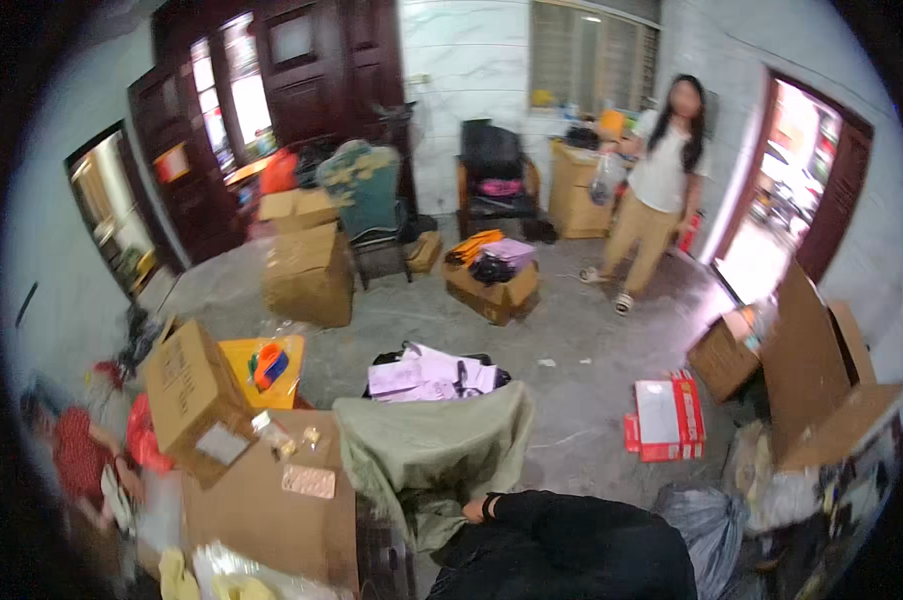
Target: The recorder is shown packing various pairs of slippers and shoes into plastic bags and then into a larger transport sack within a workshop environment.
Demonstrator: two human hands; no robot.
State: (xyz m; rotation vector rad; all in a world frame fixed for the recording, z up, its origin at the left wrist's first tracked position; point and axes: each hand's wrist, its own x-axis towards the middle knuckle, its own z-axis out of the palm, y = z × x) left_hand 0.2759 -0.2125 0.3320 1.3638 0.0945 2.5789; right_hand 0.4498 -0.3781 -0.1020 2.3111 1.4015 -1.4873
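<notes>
From the lower edge a black sleeve (572,545) reaches in, and my right hand (475,509) with a dark band at its wrist is against a grey-green cloth (432,430). Its fingers are hidden or blurred, so I cannot tell whether they grip the cloth. The cloth is draped wide, with a fold hanging down beside the hand. Just beyond it, flat lilac pieces (437,375) lie in a heap on something black. My left hand is not in view.
On the left, a cardboard sheet (272,520) bears a pink flat piece (309,480), with a carton (197,395) beside it. A grey plastic bag (707,525) and red-white box (669,418) are on the right. Farther off are a filled carton (494,290) and a standing person (662,180).
</notes>
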